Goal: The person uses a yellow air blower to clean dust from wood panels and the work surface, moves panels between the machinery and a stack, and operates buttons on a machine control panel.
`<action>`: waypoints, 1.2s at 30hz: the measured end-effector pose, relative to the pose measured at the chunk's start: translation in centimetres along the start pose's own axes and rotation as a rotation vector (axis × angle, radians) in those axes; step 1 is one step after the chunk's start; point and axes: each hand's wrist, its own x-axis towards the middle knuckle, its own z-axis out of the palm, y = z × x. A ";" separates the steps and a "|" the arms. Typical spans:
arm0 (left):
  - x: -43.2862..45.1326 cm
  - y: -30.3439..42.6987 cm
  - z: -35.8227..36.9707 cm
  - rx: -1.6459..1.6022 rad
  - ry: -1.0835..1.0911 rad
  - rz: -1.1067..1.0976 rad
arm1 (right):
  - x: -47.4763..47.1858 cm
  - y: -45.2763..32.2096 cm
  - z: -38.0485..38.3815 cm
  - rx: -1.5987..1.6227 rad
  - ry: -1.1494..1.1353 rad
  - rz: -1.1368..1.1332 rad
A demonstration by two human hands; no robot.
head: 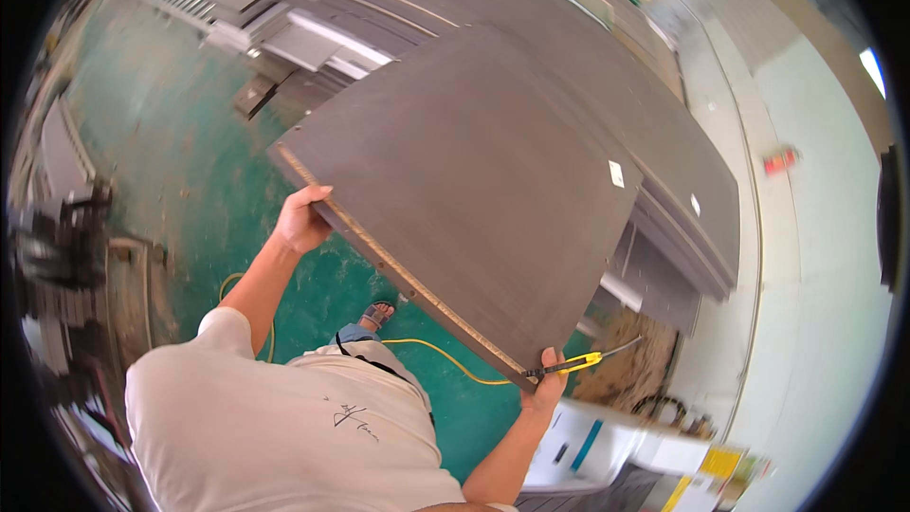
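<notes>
A large dark brown wood-based panel (469, 185) is held up in front of me, tilted, with a groove showing raw board along its near edge. My left hand (304, 219) grips that edge near its left corner, thumb on top. At the right corner my right hand (546, 382) holds the panel and also a yellow and black tool (579, 363) with a thin metal shaft; its exact kind is unclear. A small white label (616, 174) is stuck near the panel's right side, and small holes run along its edges.
Stacked brown panels (668, 156) lie beyond the held one. A yellow hose or cable (455, 363) crosses the green floor (192, 128). A white container (590, 441) stands at lower right, beside a pile resembling sawdust (625, 370). A pale wall (789, 227) rises at right.
</notes>
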 end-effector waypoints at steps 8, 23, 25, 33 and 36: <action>-10.7 -3.3 -1.9 0.201 -0.143 -0.043 | -27.3 2.7 -5.5 0.091 0.353 -0.196; -30.8 -27.8 4.2 0.583 -0.855 -0.895 | -70.1 20.9 -11.5 0.540 1.228 -0.427; -32.3 -31.1 3.7 0.605 -0.857 -1.000 | -72.5 22.2 -12.0 0.583 1.378 -0.454; -34.3 -41.4 2.3 0.647 -0.856 -1.229 | -74.6 26.6 -16.5 0.647 1.409 -0.368; -34.3 -43.7 1.5 0.762 -0.913 -1.213 | -74.1 27.4 -18.9 0.598 1.422 -0.234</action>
